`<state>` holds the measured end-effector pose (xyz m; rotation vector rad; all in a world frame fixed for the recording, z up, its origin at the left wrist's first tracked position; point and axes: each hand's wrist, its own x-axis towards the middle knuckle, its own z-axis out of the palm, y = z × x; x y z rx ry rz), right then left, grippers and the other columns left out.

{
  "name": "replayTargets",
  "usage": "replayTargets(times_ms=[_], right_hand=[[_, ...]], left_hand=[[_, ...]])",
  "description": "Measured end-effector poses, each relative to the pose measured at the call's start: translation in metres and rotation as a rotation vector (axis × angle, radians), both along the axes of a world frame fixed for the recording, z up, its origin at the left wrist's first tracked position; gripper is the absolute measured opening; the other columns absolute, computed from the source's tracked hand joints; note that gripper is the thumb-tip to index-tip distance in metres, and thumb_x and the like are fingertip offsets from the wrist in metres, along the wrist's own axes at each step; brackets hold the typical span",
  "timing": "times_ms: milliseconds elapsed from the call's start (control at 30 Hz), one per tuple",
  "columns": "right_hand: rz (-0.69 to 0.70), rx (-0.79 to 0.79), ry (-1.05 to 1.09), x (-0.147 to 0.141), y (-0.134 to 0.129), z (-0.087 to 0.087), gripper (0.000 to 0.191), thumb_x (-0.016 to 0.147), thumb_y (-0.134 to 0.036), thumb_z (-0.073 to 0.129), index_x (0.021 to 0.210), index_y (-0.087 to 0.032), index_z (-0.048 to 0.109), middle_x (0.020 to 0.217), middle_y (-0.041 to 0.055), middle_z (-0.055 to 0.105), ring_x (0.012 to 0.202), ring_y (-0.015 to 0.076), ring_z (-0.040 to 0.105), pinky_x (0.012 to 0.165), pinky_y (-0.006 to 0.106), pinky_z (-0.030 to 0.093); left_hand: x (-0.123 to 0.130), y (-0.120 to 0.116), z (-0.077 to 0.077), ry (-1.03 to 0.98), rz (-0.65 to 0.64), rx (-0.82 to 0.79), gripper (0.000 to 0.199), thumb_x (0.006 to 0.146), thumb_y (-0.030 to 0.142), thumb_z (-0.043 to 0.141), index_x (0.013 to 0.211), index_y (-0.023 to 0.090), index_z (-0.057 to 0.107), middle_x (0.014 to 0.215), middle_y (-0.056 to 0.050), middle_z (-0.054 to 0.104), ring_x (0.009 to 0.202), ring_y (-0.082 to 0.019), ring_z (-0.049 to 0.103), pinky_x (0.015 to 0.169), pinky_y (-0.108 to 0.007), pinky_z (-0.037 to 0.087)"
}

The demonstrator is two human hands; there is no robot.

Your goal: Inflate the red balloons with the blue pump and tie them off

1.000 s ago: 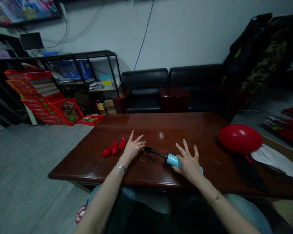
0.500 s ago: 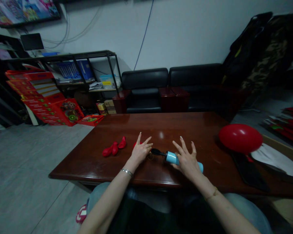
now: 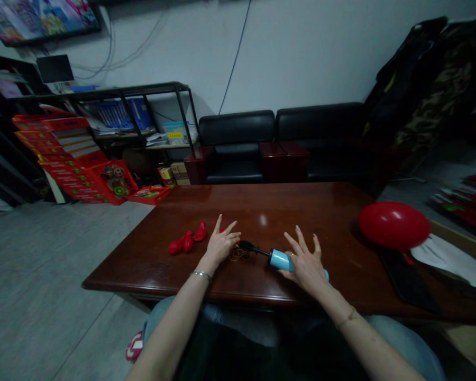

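A light-blue balloon pump (image 3: 281,259) with a black handle (image 3: 246,245) on a rod lies low over the table in front of me. My right hand (image 3: 304,263) holds its blue body, thumb and a finger around it, other fingers raised. At the handle end is my left hand (image 3: 221,244), pinching there with its other fingers spread; the exact contact is partly hidden. A bit of red balloon (image 3: 222,230) shows behind that hand. Thin yellowish bands (image 3: 238,255) lie on the table below the handle. Several limp red balloons (image 3: 187,241) rest left of my left hand.
An inflated red balloon (image 3: 394,225) sits at the right of the brown table (image 3: 257,198), above a dark flat tray (image 3: 406,278) and a white item (image 3: 440,260). Black sofas (image 3: 238,132) stand beyond. Red boxes (image 3: 75,164) are stacked at the left.
My left hand has moved a little to the left, drawing the black handle farther out of the pump body. My right hand keeps its hold, nearly in place.
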<state>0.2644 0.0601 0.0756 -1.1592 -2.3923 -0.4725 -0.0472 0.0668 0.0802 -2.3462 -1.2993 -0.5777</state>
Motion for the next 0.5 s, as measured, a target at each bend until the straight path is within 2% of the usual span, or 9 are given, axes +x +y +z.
replayTargets(times_ms=[133, 267, 367, 500], right_hand=[[-0.006, -0.005, -0.015, 0.023, 0.006, -0.003, 0.034, 0.075, -0.051, 0.069, 0.094, -0.024, 0.073, 0.154, 0.008, 0.04, 0.15, 0.036, 0.013, 0.116, 0.069, 0.001], [-0.013, -0.011, -0.035, 0.037, 0.009, -0.004, 0.036, 0.074, -0.053, 0.071, 0.094, -0.024, 0.074, 0.156, 0.0071, 0.038, 0.151, 0.0364, 0.011, 0.116, 0.068, -0.001], [-0.014, -0.022, -0.05, 0.036, 0.008, -0.001, 0.033, 0.076, -0.051, 0.069, 0.091, -0.023, 0.074, 0.156, 0.0058, 0.037, 0.151, 0.036, 0.01, 0.117, 0.068, -0.001], [0.012, -0.009, -0.044, 0.02, 0.006, 0.003, 0.028, 0.078, -0.047, 0.068, 0.088, -0.022, 0.072, 0.157, 0.0041, 0.036, 0.151, 0.0356, 0.011, 0.116, 0.069, 0.0]], left_hand=[[-0.013, 0.001, 0.006, 0.01, 0.022, -0.003, 0.02, 0.094, 0.022, 0.056, 0.09, 0.026, 0.075, 0.109, -0.001, 0.076, 0.133, -0.025, 0.051, 0.119, -0.064, -0.014], [-0.015, 0.001, 0.008, 0.013, 0.029, 0.002, 0.019, 0.093, 0.022, 0.057, 0.088, 0.025, 0.075, 0.109, -0.001, 0.076, 0.133, -0.027, 0.051, 0.119, -0.065, -0.014], [-0.005, -0.002, 0.006, 0.011, 0.008, 0.007, 0.02, 0.094, 0.019, 0.056, 0.087, 0.023, 0.074, 0.109, -0.002, 0.076, 0.134, -0.026, 0.051, 0.119, -0.063, -0.015], [0.022, -0.006, 0.002, 0.001, -0.048, 0.015, 0.02, 0.094, 0.017, 0.054, 0.09, 0.022, 0.073, 0.113, -0.003, 0.074, 0.134, -0.024, 0.05, 0.12, -0.061, -0.017]])
